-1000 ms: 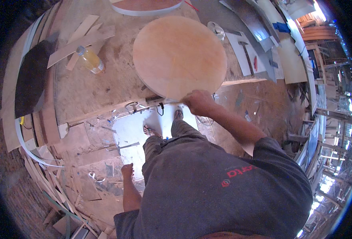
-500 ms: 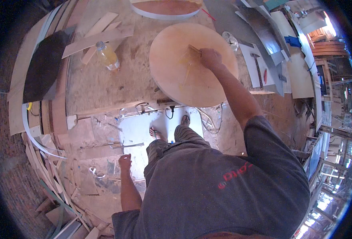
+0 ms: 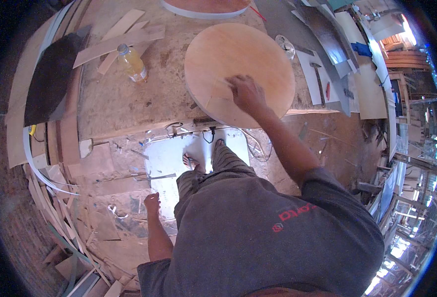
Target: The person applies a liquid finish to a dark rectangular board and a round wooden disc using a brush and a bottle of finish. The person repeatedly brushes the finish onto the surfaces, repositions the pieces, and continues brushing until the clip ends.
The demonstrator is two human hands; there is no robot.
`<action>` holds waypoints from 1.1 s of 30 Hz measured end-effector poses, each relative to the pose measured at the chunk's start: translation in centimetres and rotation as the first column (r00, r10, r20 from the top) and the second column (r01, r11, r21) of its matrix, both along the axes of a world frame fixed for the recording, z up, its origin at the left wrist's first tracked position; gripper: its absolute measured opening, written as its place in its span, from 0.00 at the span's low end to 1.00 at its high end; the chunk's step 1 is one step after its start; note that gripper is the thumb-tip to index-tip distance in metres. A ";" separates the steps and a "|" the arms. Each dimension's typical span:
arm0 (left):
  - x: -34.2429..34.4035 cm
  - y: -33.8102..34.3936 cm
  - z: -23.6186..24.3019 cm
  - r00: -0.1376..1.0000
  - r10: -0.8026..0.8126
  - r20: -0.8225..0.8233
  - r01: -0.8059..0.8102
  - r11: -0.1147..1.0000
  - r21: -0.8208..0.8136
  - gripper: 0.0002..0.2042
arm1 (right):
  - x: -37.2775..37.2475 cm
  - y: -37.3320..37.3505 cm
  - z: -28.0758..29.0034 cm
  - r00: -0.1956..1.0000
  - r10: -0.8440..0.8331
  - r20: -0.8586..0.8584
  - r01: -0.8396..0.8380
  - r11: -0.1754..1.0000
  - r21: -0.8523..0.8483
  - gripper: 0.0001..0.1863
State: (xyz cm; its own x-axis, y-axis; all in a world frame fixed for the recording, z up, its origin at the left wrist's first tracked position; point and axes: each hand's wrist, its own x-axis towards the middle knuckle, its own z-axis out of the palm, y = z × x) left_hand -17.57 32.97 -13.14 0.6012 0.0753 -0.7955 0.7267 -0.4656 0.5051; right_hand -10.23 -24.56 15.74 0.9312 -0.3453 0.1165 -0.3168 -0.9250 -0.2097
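A round pale wooden disc [image 3: 213, 57] lies on the workbench, its edge reaching past the bench's front. Over its near middle is my right hand [image 3: 248, 95], blurred by motion, its fingers closed on a small flat brown spreader [image 3: 229, 81] that they mostly hide. A faint damp-looking patch marks the disc's near left part. My left hand [image 3: 152, 202] hangs low at my side, away from the bench, with its fingers curled; whether anything is inside them is hidden. Left of the disc a clear bottle of yellowish liquid [image 3: 132, 64] stands on the bench.
A second round piece with a white rim [image 3: 203, 12] lies at the back. Thin wood strips [image 3: 119, 45] are left of it. A hammer [image 3: 319, 81], a red-handled tool [image 3: 328, 91] and sheet material lie at right. Offcuts and a cable [image 3: 260, 154] litter the floor.
My right hand has swept toward me and to the left across the disc with the spreader. The yellowish streaks on the disc are smeared out. My left hand has barely moved.
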 end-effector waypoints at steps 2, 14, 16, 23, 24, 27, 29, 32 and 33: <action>1.8 -1.6 1.8 1.000 -0.013 0.027 0.012 0.999 0.037 0.15 | 2.1 -3.0 -3.0 0.997 0.007 0.077 0.007 0.984 -0.177 0.18; -2.5 -1.2 2.3 0.997 0.015 -0.072 -0.007 0.994 0.106 0.17 | 5.0 -0.4 -1.1 0.917 0.129 -0.377 -0.134 0.991 0.014 0.12; -3.8 -0.6 1.5 0.968 0.124 -0.220 -0.103 0.989 0.103 0.16 | 4.2 4.4 -0.6 0.828 0.313 -0.466 -0.277 0.950 0.145 0.11; -0.3 -5.3 3.4 0.992 0.060 -0.108 -0.058 0.998 0.023 0.17 | 4.2 -0.5 -0.5 0.999 0.050 -0.017 -0.047 0.992 0.115 0.12; 0.3 -4.8 3.0 0.994 0.032 -0.109 -0.030 0.999 0.018 0.17 | 4.9 -2.4 -1.5 1.000 0.021 -0.012 -0.021 1.000 0.016 0.12; 3.2 -4.2 1.6 0.992 -0.047 -0.119 0.049 0.999 0.007 0.17 | 5.5 -3.6 -1.8 0.987 0.113 -0.116 -0.124 0.988 -0.090 0.12; 5.8 -3.9 1.7 0.994 -0.082 -0.065 0.084 0.996 0.021 0.17 | 5.4 -3.8 -1.1 0.980 0.064 -0.186 -0.077 0.995 -0.063 0.12; 9.2 -3.2 2.0 0.987 -0.155 -0.049 0.157 0.987 0.039 0.16 | 7.0 -4.8 0.6 0.947 -0.221 -0.233 0.219 0.975 -0.037 0.13; 10.5 -2.5 1.7 0.970 -0.239 -0.046 0.241 0.970 0.035 0.16 | 7.3 -4.8 0.1 0.912 -0.302 -0.276 0.304 0.952 -0.038 0.13</action>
